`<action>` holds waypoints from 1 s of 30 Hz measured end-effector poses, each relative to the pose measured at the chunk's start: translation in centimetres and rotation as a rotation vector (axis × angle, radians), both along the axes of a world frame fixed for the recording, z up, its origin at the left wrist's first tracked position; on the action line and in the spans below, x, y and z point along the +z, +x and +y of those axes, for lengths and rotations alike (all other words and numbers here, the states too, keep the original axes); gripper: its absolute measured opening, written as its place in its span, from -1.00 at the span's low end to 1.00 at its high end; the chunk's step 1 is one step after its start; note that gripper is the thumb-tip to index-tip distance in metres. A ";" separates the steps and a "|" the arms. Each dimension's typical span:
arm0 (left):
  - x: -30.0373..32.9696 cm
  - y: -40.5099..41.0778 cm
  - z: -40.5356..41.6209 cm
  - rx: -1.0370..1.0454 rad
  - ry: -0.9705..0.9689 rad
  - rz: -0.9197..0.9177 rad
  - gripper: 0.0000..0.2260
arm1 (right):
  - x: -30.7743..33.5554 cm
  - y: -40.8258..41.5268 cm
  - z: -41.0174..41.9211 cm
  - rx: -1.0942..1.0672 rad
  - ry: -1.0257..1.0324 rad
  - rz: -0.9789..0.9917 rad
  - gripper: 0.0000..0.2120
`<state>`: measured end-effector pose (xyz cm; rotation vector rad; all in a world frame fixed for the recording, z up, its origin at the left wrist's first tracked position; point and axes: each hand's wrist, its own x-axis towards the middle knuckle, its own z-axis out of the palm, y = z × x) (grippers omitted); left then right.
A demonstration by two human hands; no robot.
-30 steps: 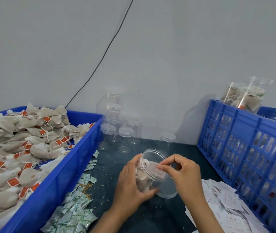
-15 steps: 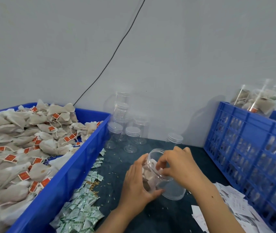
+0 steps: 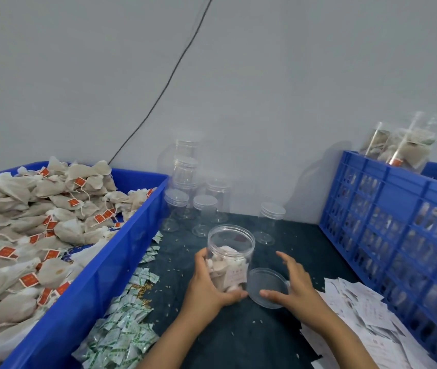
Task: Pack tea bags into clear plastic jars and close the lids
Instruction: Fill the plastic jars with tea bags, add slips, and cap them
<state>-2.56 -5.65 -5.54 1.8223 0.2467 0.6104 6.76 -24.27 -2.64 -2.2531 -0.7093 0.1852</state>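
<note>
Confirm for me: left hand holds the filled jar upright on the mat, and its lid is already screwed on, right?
Not quite. The left hand does hold the jar upright, but the head view shows its mouth open; the lid lies on the mat beside it, at the right hand.

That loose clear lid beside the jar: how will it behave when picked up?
The lid looks thin and clear, so probably light and slightly flexible. It is smooth plastic, so possibly slippery. Lying flat on the table, it should not roll.

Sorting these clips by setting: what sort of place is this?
Probably a small hand-packing station for tea: a blue bin heaped with tea bags, empty lidded clear jars by the wall, and a blue crate holding filled jars.
</note>
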 end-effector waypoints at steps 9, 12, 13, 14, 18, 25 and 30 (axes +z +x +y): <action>0.3 -0.5 0.0 0.042 0.000 -0.050 -0.19 | -0.4 -0.6 0.0 0.047 0.043 -0.111 0.06; 0.7 -0.7 -0.1 0.069 0.034 -0.131 -0.17 | 0.2 -0.7 -0.1 0.035 0.215 -0.234 0.03; 0.8 -0.8 -0.1 0.072 0.046 -0.152 -0.16 | 0.5 -0.8 -0.1 0.033 0.280 -0.258 0.03; 0.9 -0.9 -0.2 0.072 0.062 -0.169 -0.16 | 0.9 -0.9 -0.1 0.039 0.332 -0.271 0.04; 1.1 -1.0 -0.6 0.067 0.109 -0.194 -0.14 | 2.0 -1.3 0.0 0.119 0.500 -0.228 0.07; 1.2 -1.2 -0.7 0.030 0.182 -0.198 -0.13 | 3.6 -2.5 0.1 0.184 0.755 -0.005 -0.21; 1.5 -1.3 -1.1 -0.043 0.227 -0.172 -0.13 | 3.4 -4.1 1.6 0.176 0.655 -0.142 -0.51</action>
